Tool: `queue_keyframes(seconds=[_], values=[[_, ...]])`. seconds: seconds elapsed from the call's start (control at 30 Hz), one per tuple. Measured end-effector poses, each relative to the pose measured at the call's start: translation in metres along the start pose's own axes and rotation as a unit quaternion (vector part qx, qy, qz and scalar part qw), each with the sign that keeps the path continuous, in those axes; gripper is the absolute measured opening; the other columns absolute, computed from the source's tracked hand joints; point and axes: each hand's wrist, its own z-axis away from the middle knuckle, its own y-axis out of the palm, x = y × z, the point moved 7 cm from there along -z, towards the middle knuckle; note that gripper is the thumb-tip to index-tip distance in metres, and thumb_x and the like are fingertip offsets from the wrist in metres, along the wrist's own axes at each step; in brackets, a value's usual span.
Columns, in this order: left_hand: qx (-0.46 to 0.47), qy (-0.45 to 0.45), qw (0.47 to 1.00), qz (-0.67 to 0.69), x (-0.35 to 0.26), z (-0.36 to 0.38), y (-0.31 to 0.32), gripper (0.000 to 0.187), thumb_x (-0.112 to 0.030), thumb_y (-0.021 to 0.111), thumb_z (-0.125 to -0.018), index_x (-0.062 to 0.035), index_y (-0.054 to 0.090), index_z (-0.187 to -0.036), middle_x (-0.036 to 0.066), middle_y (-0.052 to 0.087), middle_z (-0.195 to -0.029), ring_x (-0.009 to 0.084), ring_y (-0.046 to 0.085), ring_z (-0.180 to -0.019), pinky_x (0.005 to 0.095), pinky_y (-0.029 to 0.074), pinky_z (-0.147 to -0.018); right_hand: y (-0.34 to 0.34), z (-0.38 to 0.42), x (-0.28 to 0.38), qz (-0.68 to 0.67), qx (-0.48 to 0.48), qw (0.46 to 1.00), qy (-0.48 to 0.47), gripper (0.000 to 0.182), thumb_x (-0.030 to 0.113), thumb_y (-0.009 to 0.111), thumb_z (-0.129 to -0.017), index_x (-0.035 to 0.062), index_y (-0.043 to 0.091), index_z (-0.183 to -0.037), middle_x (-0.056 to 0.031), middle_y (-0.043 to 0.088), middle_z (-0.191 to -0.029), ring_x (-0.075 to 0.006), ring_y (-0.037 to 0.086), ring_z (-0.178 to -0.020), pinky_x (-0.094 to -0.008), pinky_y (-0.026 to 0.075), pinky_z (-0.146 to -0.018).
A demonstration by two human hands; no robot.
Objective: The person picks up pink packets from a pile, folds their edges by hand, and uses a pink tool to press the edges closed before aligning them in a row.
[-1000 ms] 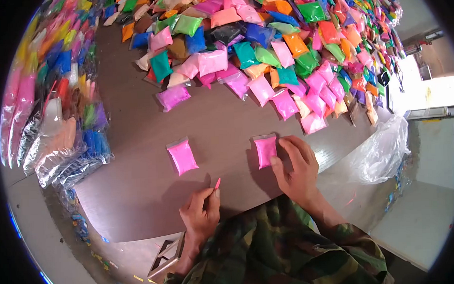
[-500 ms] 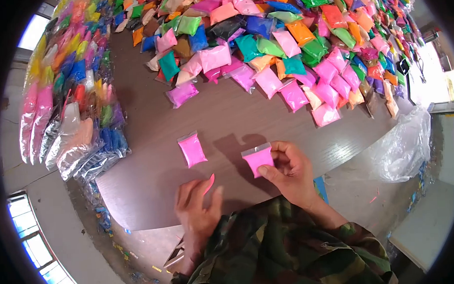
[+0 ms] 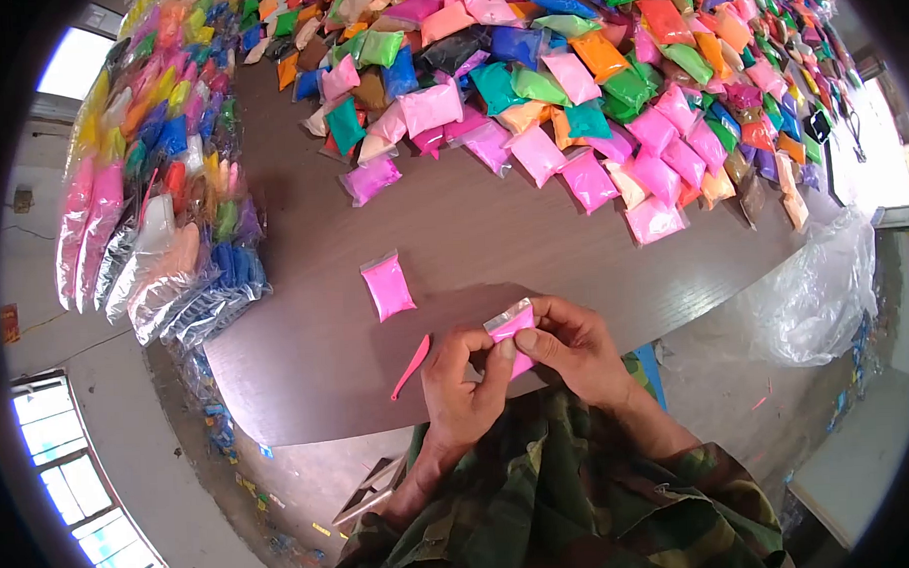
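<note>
Packet point(image 3: 516, 325) pinched by left hand point(image 3: 463, 387), right hand point(image 3: 582, 357); long axis fore-aft, clear end forward.

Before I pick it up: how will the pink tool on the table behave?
The pink tool is probably light, being slim. It may swivel if pushed, as one end looks wider. Lying flat, it seems unlikely to tip.

Held pink packet point(image 3: 522, 364): tilted, clear strip point(image 3: 506, 320) uppermost, partly hidden.

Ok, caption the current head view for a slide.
Left hand and right hand pinch a small pink plastic packet; a slim pink tool lies on the flat brown table.
</note>
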Motion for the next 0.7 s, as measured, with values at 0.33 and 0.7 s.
queue_keyframes(seconds=[0.33,0.7], values=[[-0.007,-0.086,0.995,0.059,0.016,0.011,-0.002,0.017,-0.01,0.077,-0.098,0.0018,0.069,-0.107,0.001,0.064,-0.083,0.0078,0.055,-0.073,0.0268,0.044,-0.063,-0.003,0.0,-0.007,0.006,0.039,0.999,-0.021,0.015,0.004,0.07,-0.105,0.001,0.07,-0.12,0.0013,0.071,-0.102,-0.0044,0.064,-0.09,-0.0231,0.053,-0.077],[0.01,-0.087,0.993,0.085,0.005,0.001,0.003,0.021,-0.015,0.077,-0.099,0.0017,0.068,-0.108,-0.004,0.061,-0.085,0.0056,0.05,-0.075,0.025,0.041,-0.065,-0.007,-0.003,-0.02,0.009,0.02,0.998,-0.057,0.01,0.013,0.073,-0.106,0.003,0.072,-0.107,0.0074,0.063,-0.088,-0.0002,0.053,-0.078,-0.0217,0.042,-0.064]])
